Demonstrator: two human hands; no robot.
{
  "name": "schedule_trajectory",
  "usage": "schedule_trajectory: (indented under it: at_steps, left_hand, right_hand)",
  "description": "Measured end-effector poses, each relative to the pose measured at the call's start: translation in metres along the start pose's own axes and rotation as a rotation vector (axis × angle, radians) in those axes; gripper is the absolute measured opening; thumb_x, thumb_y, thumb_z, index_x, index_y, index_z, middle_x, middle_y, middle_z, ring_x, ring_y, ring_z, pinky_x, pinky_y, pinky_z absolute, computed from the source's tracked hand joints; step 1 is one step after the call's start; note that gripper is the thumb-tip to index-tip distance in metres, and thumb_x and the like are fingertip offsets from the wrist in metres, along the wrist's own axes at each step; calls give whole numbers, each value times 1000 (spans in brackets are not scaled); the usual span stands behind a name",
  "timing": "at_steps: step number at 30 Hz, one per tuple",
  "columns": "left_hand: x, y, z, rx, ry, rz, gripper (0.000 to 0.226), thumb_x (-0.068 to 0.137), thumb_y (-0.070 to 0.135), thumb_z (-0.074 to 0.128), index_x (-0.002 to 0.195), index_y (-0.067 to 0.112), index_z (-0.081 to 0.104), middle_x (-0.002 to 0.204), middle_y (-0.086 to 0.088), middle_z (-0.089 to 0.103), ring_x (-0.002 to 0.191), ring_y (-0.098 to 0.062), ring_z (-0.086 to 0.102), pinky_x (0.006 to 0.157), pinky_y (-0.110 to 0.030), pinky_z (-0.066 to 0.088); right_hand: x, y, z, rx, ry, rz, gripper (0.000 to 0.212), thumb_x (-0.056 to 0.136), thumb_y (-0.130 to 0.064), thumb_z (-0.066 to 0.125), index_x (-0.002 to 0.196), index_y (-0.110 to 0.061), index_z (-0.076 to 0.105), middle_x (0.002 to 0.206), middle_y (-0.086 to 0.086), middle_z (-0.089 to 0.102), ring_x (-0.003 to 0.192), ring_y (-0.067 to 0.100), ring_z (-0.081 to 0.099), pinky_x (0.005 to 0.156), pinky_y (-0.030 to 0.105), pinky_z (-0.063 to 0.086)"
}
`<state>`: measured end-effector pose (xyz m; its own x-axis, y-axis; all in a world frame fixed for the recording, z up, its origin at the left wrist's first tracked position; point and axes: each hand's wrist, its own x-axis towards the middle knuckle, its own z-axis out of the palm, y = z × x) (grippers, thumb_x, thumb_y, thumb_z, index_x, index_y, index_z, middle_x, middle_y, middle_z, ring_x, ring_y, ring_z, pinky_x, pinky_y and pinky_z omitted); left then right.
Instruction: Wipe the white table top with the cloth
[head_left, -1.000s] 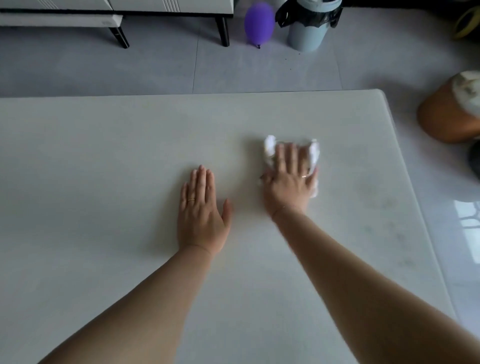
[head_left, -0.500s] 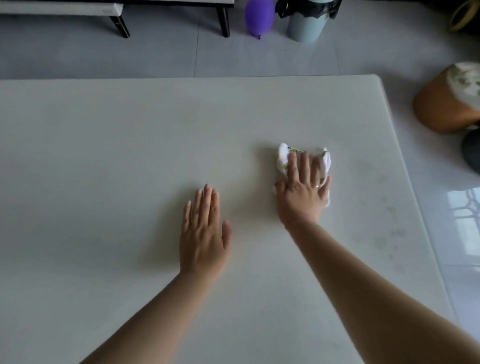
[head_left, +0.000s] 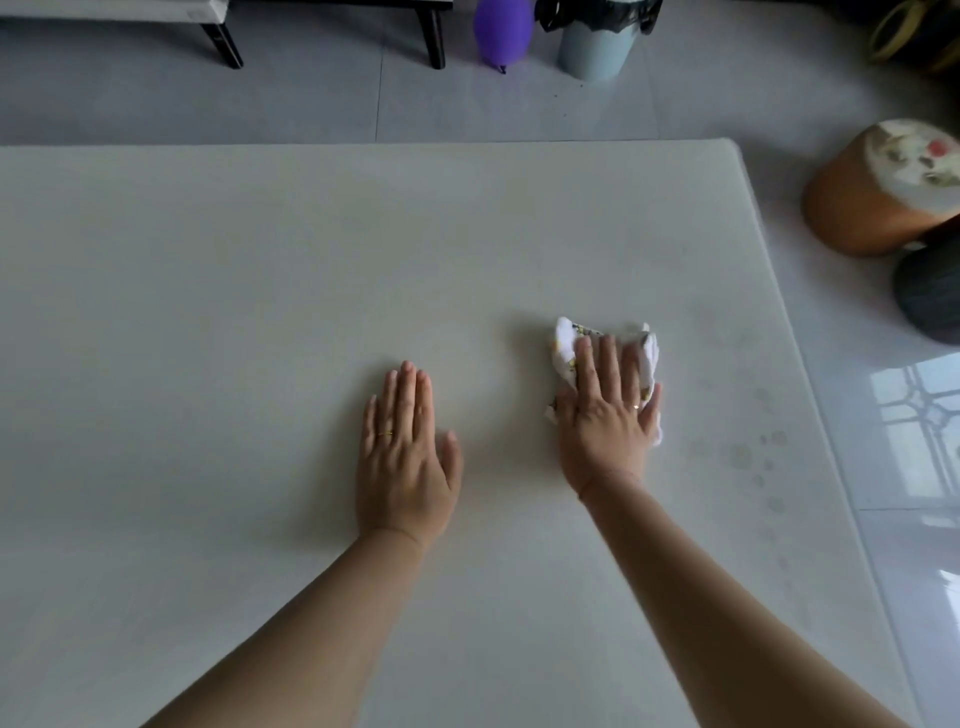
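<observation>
The white table top (head_left: 218, 291) fills most of the head view. A crumpled white cloth (head_left: 566, 345) with a small printed pattern lies right of the middle. My right hand (head_left: 608, 415) presses flat on the cloth with straight fingers and covers most of it. My left hand (head_left: 405, 457) rests flat on the bare table, a hand's width to the left of the cloth, palm down and fingers together. Faint round marks (head_left: 743, 457) show on the surface to the right of the cloth.
The table's right edge (head_left: 810, 374) runs diagonally beside a glossy tiled floor. An orange stool (head_left: 872, 208) and a dark round object (head_left: 930, 296) stand to the right. Beyond the far edge are a purple balloon (head_left: 501, 31), a grey bin (head_left: 597, 47) and dark furniture legs (head_left: 223, 47).
My right hand has slid the cloth toward me and a little to the right across the table. My left hand stays flat on the table; the view has tilted.
</observation>
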<state>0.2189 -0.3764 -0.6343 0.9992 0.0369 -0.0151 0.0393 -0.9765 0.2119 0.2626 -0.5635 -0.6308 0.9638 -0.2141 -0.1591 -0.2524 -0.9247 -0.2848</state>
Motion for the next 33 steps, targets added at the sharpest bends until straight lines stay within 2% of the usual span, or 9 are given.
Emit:
schedule_trajectory:
  at_steps: [2,8,13,16,20,23,26,29,33]
  left_hand:
    - [0,1,0,-9,4,-2,64,87,31,32,143,0,33,152,-16,30,141,-28,26,116,-43,20]
    - [1,0,0,-6,2,10,64,86,31,32,142,-1,36,150,-18,32,140,-29,29,115,-44,23]
    - [0,0,0,-16,2,12,65,87,32,30,143,0,33,151,-17,30,141,-30,27,116,-43,19]
    - [0,1,1,9,-19,9,66,87,33,25,145,0,29,153,-17,25,143,-28,22,118,-42,13]
    - [-3,0,0,19,-47,-11,66,92,29,38,148,2,17,157,-14,12,146,-25,9,119,-39,2]
    - [-29,3,-5,-17,-36,-55,66,90,27,42,146,-1,23,155,-17,20,144,-29,18,119,-42,10]
    - [-66,10,-6,-28,-18,-13,60,90,28,30,140,-5,36,149,-20,33,138,-34,33,115,-45,25]
    - [-82,13,-1,-20,-24,-20,58,92,28,28,139,-5,37,148,-20,34,137,-34,34,112,-45,24]
    - [-81,12,2,-34,-34,-42,60,90,29,30,140,-4,36,149,-19,34,138,-33,32,113,-46,28]
  right_hand:
    - [-19,-23,10,23,-2,6,62,94,-41,37,149,-33,10,159,-6,1,145,15,-10,113,40,-15]
    - [-60,-15,13,-90,-84,-468,56,93,-48,23,147,-34,16,154,-11,5,145,19,1,116,40,2]
    - [-49,30,-2,-46,-12,-104,54,96,-49,22,148,-37,12,156,-14,2,141,2,-11,116,39,-2]
    - [-66,0,11,-5,18,67,58,96,-42,32,149,-33,8,158,-8,-1,144,12,-11,115,41,-9]
    - [-113,-28,18,-22,-90,-218,58,93,-46,18,149,-35,6,154,-13,-7,143,13,-16,115,40,-13]
    - [-120,-8,10,-57,-156,-422,56,94,-46,21,148,-34,11,155,-12,0,145,15,-10,116,40,-10]
    - [-115,-8,4,-75,-144,-408,56,95,-47,34,147,-33,22,157,-9,13,146,19,5,116,44,-8]
    - [-115,-23,7,-74,-109,-358,57,90,-53,37,140,-24,41,151,2,33,143,26,22,116,52,-4]
    - [-114,-25,13,-107,-63,-356,59,90,-50,36,142,-24,40,151,7,35,140,28,31,116,53,9]
